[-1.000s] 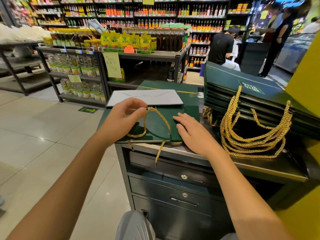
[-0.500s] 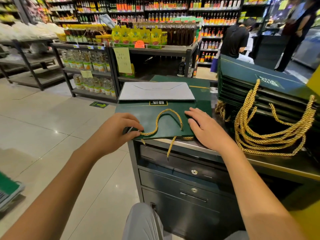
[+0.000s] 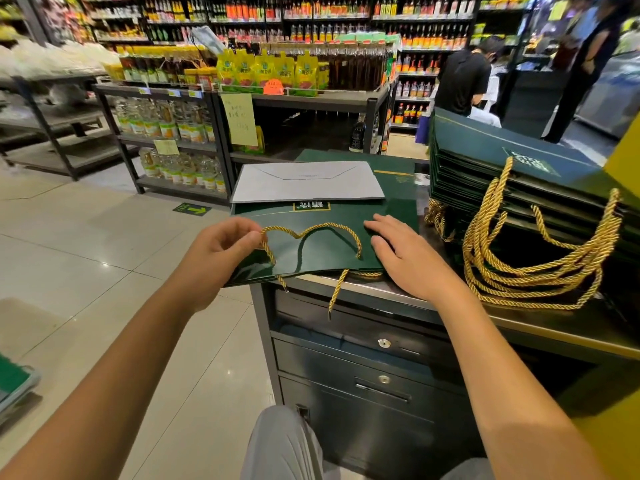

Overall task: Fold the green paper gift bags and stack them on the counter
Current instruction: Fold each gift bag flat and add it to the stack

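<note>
The bag [image 3: 322, 244] lies flat at the surface's [image 3: 398, 294] near edge, its 9 o'clock corner overhanging. The left hand [image 3: 218, 251] has moved from that corner to pinch the cord [image 3: 311, 228]. The right hand [image 3: 405, 258] stays pressing, fingers spread. Folding looks finished, and the stack [image 3: 519, 174] waits at 3 o'clock.

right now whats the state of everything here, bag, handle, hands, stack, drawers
green bag: flat on the counter, near edge overhanging
gold handle: lying on the bag's top face, left end pinched
left hand: pinches the gold handle
right hand: fingers straight, pressing the bag's right end
stack of bags: folded flat, piled, handles dangling
drawers: closed
</note>
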A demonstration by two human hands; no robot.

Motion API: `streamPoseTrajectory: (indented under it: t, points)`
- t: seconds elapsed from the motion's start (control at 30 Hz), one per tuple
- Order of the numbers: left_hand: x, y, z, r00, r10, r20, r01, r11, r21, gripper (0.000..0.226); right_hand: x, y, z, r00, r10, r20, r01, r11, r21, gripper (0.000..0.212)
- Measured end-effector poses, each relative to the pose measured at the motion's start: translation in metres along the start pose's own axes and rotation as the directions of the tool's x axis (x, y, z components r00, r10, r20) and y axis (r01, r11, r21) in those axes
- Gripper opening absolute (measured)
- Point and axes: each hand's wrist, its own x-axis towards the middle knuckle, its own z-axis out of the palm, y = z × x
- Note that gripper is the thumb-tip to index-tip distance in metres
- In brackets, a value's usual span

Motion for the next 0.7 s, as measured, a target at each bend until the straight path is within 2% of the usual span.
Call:
streamPoseTrajectory:
  t: [0.1, 0.17, 0.23, 0.27, 0.3, 0.33, 0.4, 0.47, 0.53, 0.6, 0.7]
  points:
    - [-0.002, 0.001, 0.002, 1.0, -0.03, -0.004, 0.03, 0.995, -0.09, 0.013, 0.0, 0.001, 0.0, 1.0, 0.006, 0.001, -0.006, 1.0, 0.012, 0.044]
    - [-0.002, 0.001, 0.004, 0.998, -0.015, -0.06, 0.01, 0.997, -0.082, 0.011, 0.0, 0.001, 0.0, 1.0, 0.004, -0.002, -0.004, 1.0, 0.013, 0.044]
    - [-0.001, -0.003, 0.002, 0.978, 0.084, -0.19, -0.056, 0.987, 0.15, 0.012, -0.002, 0.0, 0.0, 1.0, 0.005, -0.011, -0.005, 1.0, 0.009, 0.043]
    - [-0.001, -0.004, 0.002, 0.96, 0.141, -0.24, -0.063, 0.949, 0.307, 0.02, -0.003, 0.001, 0.0, 1.0, 0.007, -0.021, -0.007, 1.0, 0.006, 0.043]
    - [0.0, -0.008, 0.0, 0.945, 0.159, -0.286, -0.041, 0.924, 0.379, 0.031, -0.004, 0.001, -0.001, 0.999, 0.009, -0.035, -0.009, 1.0, 0.003, 0.042]
    - [0.0, -0.009, 0.0, 0.936, 0.119, -0.332, 0.004, 0.938, 0.348, 0.043, -0.005, 0.0, -0.001, 0.998, 0.007, -0.057, -0.007, 1.0, 0.003, 0.041]
    - [-0.003, -0.009, 0.001, 0.926, -0.059, -0.373, 0.107, 0.988, 0.109, 0.057, -0.007, -0.003, -0.002, 0.991, -0.022, -0.129, 0.023, 1.0, 0.009, 0.039]
    - [-0.004, -0.01, 0.0, 0.918, -0.209, -0.337, 0.163, 0.973, -0.161, 0.05, -0.011, -0.009, -0.003, 0.974, -0.079, -0.214, 0.085, 0.996, 0.018, 0.036]
    - [-0.006, -0.009, -0.001, 0.917, -0.281, -0.283, 0.177, 0.922, -0.343, 0.039, -0.015, -0.016, -0.002, 0.954, -0.152, -0.257, 0.16, 0.987, 0.01, 0.039]
    - [-0.007, -0.006, -0.003, 0.916, -0.301, -0.264, 0.166, 0.885, -0.435, 0.035, -0.018, -0.027, -0.003, 0.954, -0.207, -0.218, 0.207, 0.978, -0.022, 0.053]
    - [-0.009, 0.004, -0.002, 0.925, -0.287, -0.251, 0.137, 0.864, -0.484, 0.033, -0.02, -0.05, -0.005, 0.965, -0.255, -0.057, 0.241, 0.953, -0.185, 0.08]
